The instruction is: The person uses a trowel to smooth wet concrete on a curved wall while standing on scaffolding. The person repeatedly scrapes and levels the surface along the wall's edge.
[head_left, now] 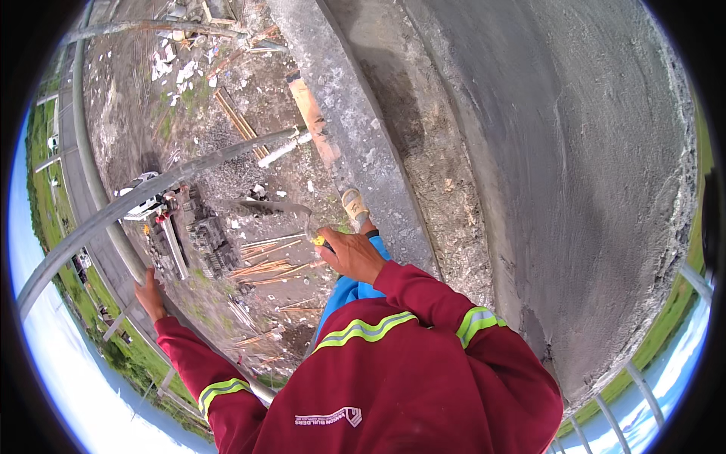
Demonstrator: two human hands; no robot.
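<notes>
My right hand (354,253) grasps one trowel (268,206) by its handle, centre of frame; my left hand (151,295) grips one pipe (122,242), centre left. One sandal (353,205) shows.

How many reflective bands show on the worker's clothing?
3: left sleeve band, well back from the left hand on the rail; right sleeve band, well back from the right hand holding the trowel; chest band. More may be hidden on the back.
</notes>
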